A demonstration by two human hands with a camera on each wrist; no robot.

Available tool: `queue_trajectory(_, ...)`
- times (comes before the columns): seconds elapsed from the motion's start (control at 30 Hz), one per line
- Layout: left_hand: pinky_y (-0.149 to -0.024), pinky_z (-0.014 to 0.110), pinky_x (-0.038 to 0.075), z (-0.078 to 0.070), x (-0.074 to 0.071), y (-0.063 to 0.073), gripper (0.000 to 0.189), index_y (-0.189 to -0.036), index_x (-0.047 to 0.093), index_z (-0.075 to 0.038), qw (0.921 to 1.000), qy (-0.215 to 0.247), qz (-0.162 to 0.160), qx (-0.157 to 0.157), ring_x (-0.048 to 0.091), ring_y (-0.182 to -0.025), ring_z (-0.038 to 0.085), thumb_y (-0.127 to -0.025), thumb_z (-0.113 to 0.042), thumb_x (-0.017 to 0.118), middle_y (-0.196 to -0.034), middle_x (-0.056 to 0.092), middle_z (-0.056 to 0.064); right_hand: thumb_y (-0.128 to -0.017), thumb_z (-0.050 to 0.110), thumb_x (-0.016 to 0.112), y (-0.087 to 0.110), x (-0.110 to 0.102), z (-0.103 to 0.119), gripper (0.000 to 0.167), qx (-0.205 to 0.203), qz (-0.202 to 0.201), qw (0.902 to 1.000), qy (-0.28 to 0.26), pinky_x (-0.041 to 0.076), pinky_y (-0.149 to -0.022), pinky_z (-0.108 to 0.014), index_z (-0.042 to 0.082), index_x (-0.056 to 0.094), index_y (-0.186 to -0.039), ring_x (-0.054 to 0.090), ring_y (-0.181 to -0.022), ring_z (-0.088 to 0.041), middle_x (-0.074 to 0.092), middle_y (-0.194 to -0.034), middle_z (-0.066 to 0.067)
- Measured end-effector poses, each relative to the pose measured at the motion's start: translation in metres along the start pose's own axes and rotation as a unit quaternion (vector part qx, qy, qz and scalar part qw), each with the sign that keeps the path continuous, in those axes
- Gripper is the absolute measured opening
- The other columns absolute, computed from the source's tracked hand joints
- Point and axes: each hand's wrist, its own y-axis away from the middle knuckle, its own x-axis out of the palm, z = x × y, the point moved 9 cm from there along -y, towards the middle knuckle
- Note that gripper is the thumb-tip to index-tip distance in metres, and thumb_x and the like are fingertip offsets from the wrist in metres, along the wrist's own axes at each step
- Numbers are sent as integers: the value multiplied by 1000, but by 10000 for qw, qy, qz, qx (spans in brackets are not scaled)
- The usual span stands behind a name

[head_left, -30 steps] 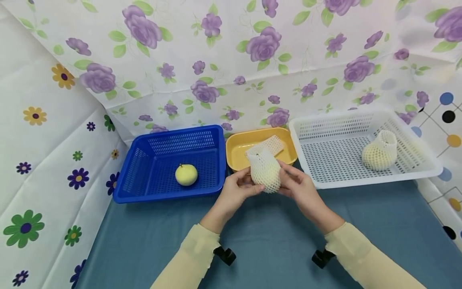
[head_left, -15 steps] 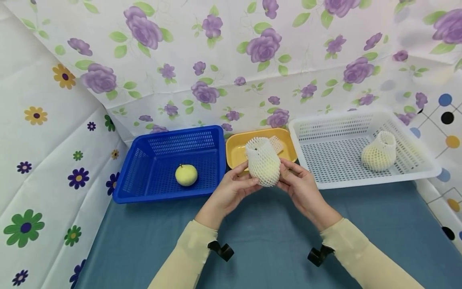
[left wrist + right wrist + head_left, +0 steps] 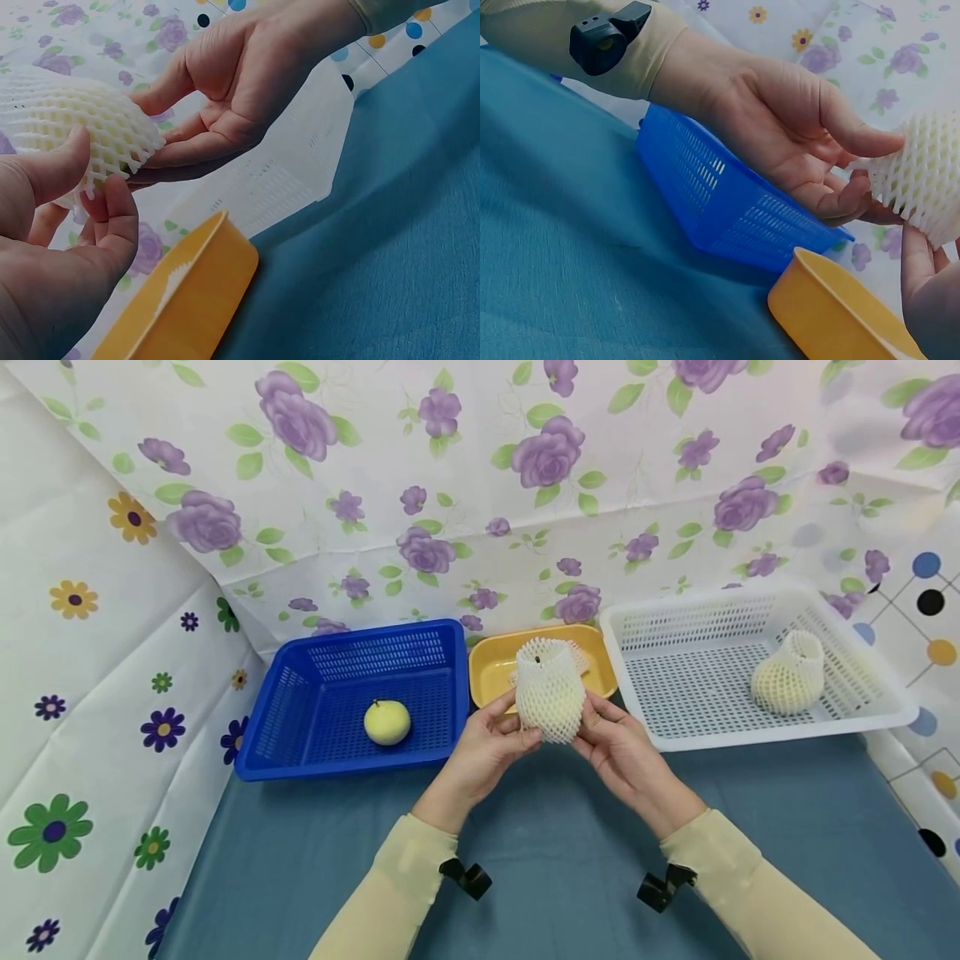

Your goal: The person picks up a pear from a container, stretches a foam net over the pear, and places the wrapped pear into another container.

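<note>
Both hands hold up a pale yellow pear (image 3: 553, 697) wrapped in a white foam fruit net (image 3: 546, 652), in front of the yellow tray. The pear's stem shows inside the net's open top. My left hand (image 3: 485, 752) grips its lower left side, thumb in front. From the lower right, my right hand (image 3: 621, 747) pinches the net between thumb and fingers. In the left wrist view the net's lower edge (image 3: 127, 161) lies between the fingertips of both hands. The right wrist view shows the right thumb pressed on the net (image 3: 922, 176).
A bare pear (image 3: 387, 723) sits in the blue basket (image 3: 348, 768) on the left. The yellow tray (image 3: 487, 672) behind the hands contains a foam net (image 3: 579, 658), mostly hidden. On the right, a white basket (image 3: 757, 735) holds another netted pear (image 3: 787, 681).
The hands have lifted the netted pear slightly and tipped it more upright, its open top now facing up and forward. Both hands keep hold of it; the baskets have not moved.
</note>
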Motion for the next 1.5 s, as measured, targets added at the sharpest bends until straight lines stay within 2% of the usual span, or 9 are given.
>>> queue_trajectory(0.13,-82,27,54,1,-1,-1,61,-135,49,-25,10000,-32,23,51,64,-98,16,-82,-3,69,-120,64,8,-90,24,59,-1,0,-1,62,28,32,9998,-172,50,-92,-27,11,32,-144,58,-114,-10,53,-127,0)
queue_trajectory(0.23,-84,28,53,0,1,-1,59,-136,48,-25,9997,8,226,49,62,-98,17,-84,-4,67,-120,63,7,-91,22,59,-1,-1,-2,58,3,73,9996,-262,50,-92,-27,12,35,-143,57,-114,-10,52,-128,0)
queue_trajectory(0.37,-87,31,50,-3,4,-1,54,-138,45,-22,9976,402,571,-33,58,-97,19,-90,-2,57,-121,59,7,-92,18,58,-2,-1,-1,50,-38,102,9992,-383,50,-93,-27,14,42,-139,57,-114,-10,52,-127,0)
queue_trajectory(0.53,-91,34,49,-2,5,0,47,-141,42,-17,9932,926,700,-118,56,-100,21,-95,-6,41,-123,55,8,-91,17,58,-3,-2,-2,53,0,75,9990,-433,50,-93,-26,14,39,-140,57,-114,-10,49,-129,-1)
queue_trajectory(0.77,-88,32,49,3,0,-2,40,-139,44,-13,9935,1097,259,-134,57,-100,18,-101,-24,38,-123,58,8,-89,16,61,-4,-4,-8,44,131,-93,9975,-692,51,-89,-24,16,47,-131,59,-106,-9,53,-121,0)
queue_trajectory(0.93,-85,29,45,7,-2,-3,38,-138,47,-17,9914,1296,-62,-195,54,-98,15,-100,-18,41,-127,54,5,-88,15,63,-4,-4,-12,35,139,-126,9964,-826,51,-88,-23,17,55,-122,61,-103,-8,59,-115,2)
queue_trajectory(1.2,-74,25,44,7,0,-4,39,-137,48,-19,9905,1369,-88,-117,51,-92,15,-99,-9,42,-122,53,4,-88,17,63,-4,-4,-15,39,123,-99,9942,-1066,51,-90,-24,16,52,-126,60,-106,-9,59,-116,0)
queue_trajectory(1.33,-71,25,44,8,-1,-5,41,-136,49,-17,9925,1205,-217,-73,52,-89,15,-98,-4,41,-119,55,4,-90,25,60,-3,-2,-18,44,302,60,9967,-751,51,-89,-23,13,45,-129,60,-107,-10,59,-116,-1)
queue_trajectory(1.5,-69,24,48,8,-10,-5,39,-131,54,-16,9934,875,-737,8,54,-81,14,-95,-3,46,-112,59,4,-91,32,58,-1,-1,-23,48,526,222,9974,-437,52,-88,-23,10,40,-130,61,-106,-10,61,-114,-2)
